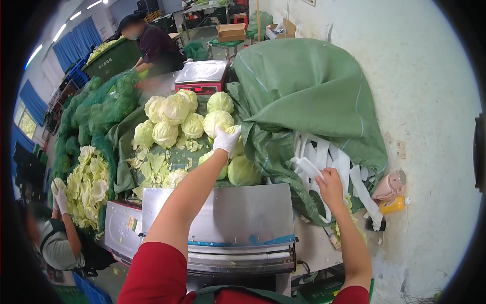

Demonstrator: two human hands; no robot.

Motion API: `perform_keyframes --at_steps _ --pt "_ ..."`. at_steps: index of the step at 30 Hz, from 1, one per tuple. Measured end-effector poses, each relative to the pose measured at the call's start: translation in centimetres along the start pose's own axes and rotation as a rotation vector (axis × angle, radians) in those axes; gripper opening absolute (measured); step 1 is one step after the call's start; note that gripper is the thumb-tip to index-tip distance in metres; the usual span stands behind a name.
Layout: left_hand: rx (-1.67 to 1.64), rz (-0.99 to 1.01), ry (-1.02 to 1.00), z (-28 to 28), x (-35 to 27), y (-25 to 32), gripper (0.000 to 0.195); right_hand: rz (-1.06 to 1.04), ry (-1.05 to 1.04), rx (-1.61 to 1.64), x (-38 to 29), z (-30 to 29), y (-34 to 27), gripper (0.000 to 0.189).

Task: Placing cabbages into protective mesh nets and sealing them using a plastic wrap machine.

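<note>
My left hand [226, 140], in a white glove, reaches into a heap of pale green cabbages and touches one cabbage [217, 121]. Its fingertips are partly hidden, so a grip is not certain. More heads lie around it, among them a larger cabbage [244, 170] nearer to me. Bare of any glove, my right hand [331, 186] pinches a white strip [308, 167], which looks like foam or plastic film. Several similar white strips [322, 152] spill from the mouth of a big green woven sack [303, 87] beside that hand.
Before me stands a metal-topped wrapping machine [250, 212], with a scale [123, 231] at its left. Another scale [203, 72] stands behind the cabbages. Loose leaves [89, 186] fill a net bag. A pink flask [390, 184] and orange bottle [395, 205] lie by the wall. Two people work nearby.
</note>
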State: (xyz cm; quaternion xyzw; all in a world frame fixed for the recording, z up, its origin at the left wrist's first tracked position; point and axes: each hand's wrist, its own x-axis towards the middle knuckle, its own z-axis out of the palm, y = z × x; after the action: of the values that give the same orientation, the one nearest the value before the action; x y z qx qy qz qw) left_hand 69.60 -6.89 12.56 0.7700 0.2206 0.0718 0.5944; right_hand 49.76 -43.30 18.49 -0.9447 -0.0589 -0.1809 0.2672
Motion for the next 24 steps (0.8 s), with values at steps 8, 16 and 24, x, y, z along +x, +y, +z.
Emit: perform_keyframes --at_steps 8,16,24 --pt "0.36 0.042 0.136 1.7 0.4 0.7 0.106 -0.003 0.083 0.115 0.4 -1.7 -2.1 0.021" --pt "0.424 0.524 0.122 -3.9 -6.8 10.0 0.099 0.086 0.118 0.098 2.0 -3.0 -2.7 0.02" --pt "0.292 0.825 -0.146 -19.1 -20.3 13.2 0.108 -0.025 0.149 -0.047 2.4 -4.1 -7.6 0.018"
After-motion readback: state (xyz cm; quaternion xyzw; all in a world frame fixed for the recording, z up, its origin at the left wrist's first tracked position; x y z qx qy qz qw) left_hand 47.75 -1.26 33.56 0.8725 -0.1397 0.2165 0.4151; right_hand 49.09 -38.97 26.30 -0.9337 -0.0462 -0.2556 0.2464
